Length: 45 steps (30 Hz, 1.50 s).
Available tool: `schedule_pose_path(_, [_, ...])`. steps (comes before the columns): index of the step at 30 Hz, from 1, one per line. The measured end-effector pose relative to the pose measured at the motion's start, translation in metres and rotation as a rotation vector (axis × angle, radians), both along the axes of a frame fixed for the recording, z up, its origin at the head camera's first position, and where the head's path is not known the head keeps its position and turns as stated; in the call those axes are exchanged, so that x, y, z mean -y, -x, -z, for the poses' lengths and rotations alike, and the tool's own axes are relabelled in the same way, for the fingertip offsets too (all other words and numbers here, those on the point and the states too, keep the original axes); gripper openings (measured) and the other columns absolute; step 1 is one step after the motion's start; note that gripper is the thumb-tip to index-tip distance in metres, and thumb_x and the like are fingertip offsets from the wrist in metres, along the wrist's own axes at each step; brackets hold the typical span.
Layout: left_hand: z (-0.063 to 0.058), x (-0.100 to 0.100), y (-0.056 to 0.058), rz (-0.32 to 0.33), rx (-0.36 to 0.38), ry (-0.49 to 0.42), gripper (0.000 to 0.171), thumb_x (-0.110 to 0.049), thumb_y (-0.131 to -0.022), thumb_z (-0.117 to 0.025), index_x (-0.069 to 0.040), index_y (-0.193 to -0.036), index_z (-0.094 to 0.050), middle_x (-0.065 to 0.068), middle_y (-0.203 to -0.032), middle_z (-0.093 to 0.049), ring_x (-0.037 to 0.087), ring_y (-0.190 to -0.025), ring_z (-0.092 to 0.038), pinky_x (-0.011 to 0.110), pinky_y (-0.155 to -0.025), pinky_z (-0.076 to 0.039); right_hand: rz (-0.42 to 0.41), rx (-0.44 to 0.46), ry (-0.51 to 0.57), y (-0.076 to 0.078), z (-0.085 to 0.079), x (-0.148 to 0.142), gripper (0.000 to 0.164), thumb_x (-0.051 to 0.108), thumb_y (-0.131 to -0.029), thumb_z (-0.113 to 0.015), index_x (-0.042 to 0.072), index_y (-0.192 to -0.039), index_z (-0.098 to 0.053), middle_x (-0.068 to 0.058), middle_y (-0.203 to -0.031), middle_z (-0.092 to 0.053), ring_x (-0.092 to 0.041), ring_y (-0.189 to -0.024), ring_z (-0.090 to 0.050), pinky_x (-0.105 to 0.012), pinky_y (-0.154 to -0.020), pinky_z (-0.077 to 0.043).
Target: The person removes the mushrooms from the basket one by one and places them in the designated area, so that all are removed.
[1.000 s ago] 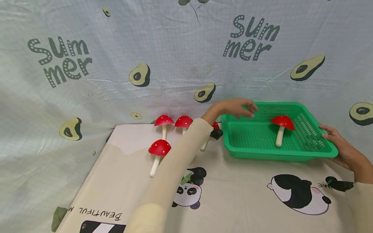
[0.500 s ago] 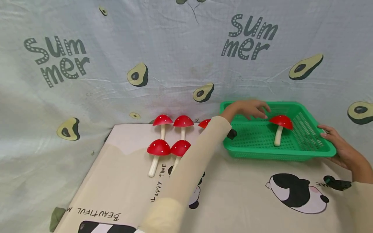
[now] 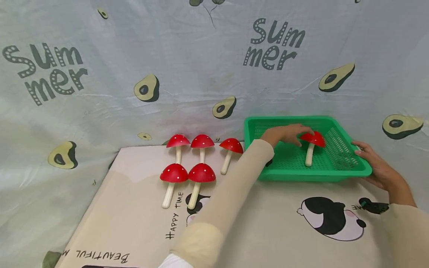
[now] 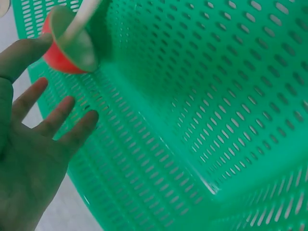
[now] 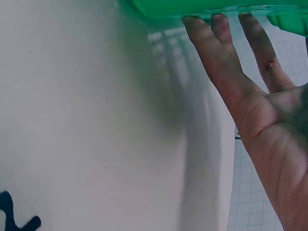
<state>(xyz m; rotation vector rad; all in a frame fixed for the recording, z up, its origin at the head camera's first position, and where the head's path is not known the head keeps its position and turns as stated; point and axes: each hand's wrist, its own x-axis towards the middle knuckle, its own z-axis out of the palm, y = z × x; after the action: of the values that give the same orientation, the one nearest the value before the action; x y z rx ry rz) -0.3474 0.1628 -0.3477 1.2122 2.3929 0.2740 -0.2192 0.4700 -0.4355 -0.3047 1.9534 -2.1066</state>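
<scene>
A green plastic basket point(image 3: 311, 173) with slotted walls stands at the back right of the table. One toy mushroom point(image 3: 310, 155), with a red cap and pale stem, lies inside it. My left hand point(image 3: 286, 133) reaches over the basket, fingertips right at the cap's left side. In the left wrist view the fingers point(image 4: 57, 115) are spread and the thumb overlaps the red cap point(image 4: 62, 60). At the basket's right end my right hand point(image 3: 378, 165) holds the rim. From the right wrist view, its fingertips press the basket's underside point(image 5: 207, 7).
Left of the basket lie several more red-capped toy mushrooms, among them one near the basket point(image 3: 226, 162) and one at the front point(image 3: 168, 195). A printed cloth covers the table point(image 3: 134, 208). Behind it hangs a pale sheet point(image 3: 187, 56) with avocado prints.
My left hand has moved right across the basket to the mushroom inside, uncovering the mushrooms on the table. The right hand stays on the basket's end. The head view has shifted slightly.
</scene>
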Motion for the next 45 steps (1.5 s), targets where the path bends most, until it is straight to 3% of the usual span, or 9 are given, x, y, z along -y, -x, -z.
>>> schedule_pose_path(6, [0.008,-0.005,0.001,-0.017,-0.041,0.018,0.07,-0.026,-0.102,-0.062,-0.038,-0.16,-0.025,-0.012,-0.166,-0.018,0.007,-0.148,-0.02,0.022,-0.114,-0.027,-0.002,0.009,-0.006,0.003,0.003,0.007,0.037,0.018,-0.112,-0.029,0.038,-0.143,-0.028,0.007,-0.117,-0.056,-0.012,-0.092,-0.07,-0.031,-0.071,-0.061])
schedule_pose_path(17, [0.003,-0.027,0.004,0.018,-0.062,0.137,0.081,-0.03,-0.101,-0.064,-0.04,-0.163,-0.012,-0.013,-0.17,0.001,0.01,-0.154,-0.002,0.026,-0.121,-0.015,0.04,0.033,-0.025,-0.001,0.002,0.0,0.038,0.018,-0.112,-0.028,0.042,-0.142,-0.028,0.01,-0.115,-0.055,-0.011,-0.09,-0.069,-0.032,-0.069,-0.061])
schedule_pose_path(21, [-0.002,-0.034,0.007,-0.003,-0.07,0.158,0.088,-0.025,-0.098,-0.068,-0.042,-0.162,-0.01,-0.015,-0.17,0.002,0.012,-0.154,-0.004,0.026,-0.119,-0.021,0.051,0.048,-0.037,-0.002,0.0,0.001,0.038,0.021,-0.112,-0.029,0.044,-0.142,-0.028,0.01,-0.115,-0.053,-0.011,-0.089,-0.069,-0.032,-0.068,-0.061])
schedule_pose_path(24, [-0.002,-0.04,0.008,0.001,-0.07,0.154,0.089,-0.025,-0.098,-0.068,-0.04,-0.163,-0.009,-0.014,-0.17,0.002,0.01,-0.154,-0.002,0.026,-0.12,-0.018,0.053,0.052,-0.026,-0.002,-0.003,0.0,0.037,0.022,-0.112,-0.029,0.044,-0.142,-0.028,0.01,-0.115,-0.054,-0.012,-0.089,-0.069,-0.032,-0.068,-0.061])
schedule_pose_path(27, [0.0,-0.043,0.007,-0.007,-0.012,0.158,0.091,-0.03,-0.098,-0.067,-0.039,-0.163,-0.004,-0.015,-0.169,0.002,0.005,-0.154,-0.001,0.023,-0.12,-0.015,0.043,0.053,-0.002,-0.003,-0.003,0.0,0.038,0.02,-0.112,-0.029,0.043,-0.143,-0.029,0.009,-0.115,-0.057,-0.013,-0.089,-0.07,-0.033,-0.068,-0.062])
schedule_pose_path(30, [0.001,-0.043,0.004,-0.042,0.03,0.194,0.091,-0.041,-0.098,-0.065,-0.04,-0.163,-0.001,-0.016,-0.169,0.001,0.006,-0.153,-0.005,0.021,-0.117,-0.022,0.032,0.054,0.006,-0.003,-0.003,0.002,0.039,0.02,-0.112,-0.029,0.043,-0.143,-0.029,0.009,-0.115,-0.058,-0.013,-0.09,-0.071,-0.033,-0.07,-0.062])
schedule_pose_path(36, [0.002,-0.039,-0.001,-0.126,-0.021,0.322,0.07,-0.059,-0.099,-0.052,-0.049,-0.159,-0.018,-0.017,-0.166,-0.003,0.014,-0.152,-0.011,0.026,-0.113,-0.031,0.043,0.059,-0.004,-0.002,-0.002,0.003,0.039,0.021,-0.112,-0.029,0.043,-0.144,-0.028,0.01,-0.117,-0.055,-0.012,-0.091,-0.07,-0.032,-0.07,-0.061])
schedule_pose_path(39, [0.007,-0.038,-0.002,-0.148,0.022,0.279,0.062,-0.055,-0.101,-0.051,-0.046,-0.157,-0.026,-0.013,-0.166,-0.006,0.011,-0.149,-0.016,0.026,-0.11,-0.033,0.051,0.065,0.0,-0.002,-0.003,0.003,0.039,0.021,-0.112,-0.029,0.044,-0.143,-0.029,0.01,-0.117,-0.054,-0.012,-0.09,-0.07,-0.032,-0.07,-0.062])
schedule_pose_path(45, [0.026,-0.035,0.0,-0.171,0.192,0.115,0.056,-0.042,-0.099,-0.063,-0.035,-0.144,-0.03,-0.011,-0.147,-0.038,0.003,-0.125,-0.038,0.019,-0.093,-0.04,0.038,0.054,0.006,-0.002,-0.001,0.001,0.039,0.02,-0.112,-0.028,0.043,-0.144,-0.029,0.009,-0.116,-0.056,-0.013,-0.09,-0.07,-0.032,-0.069,-0.062])
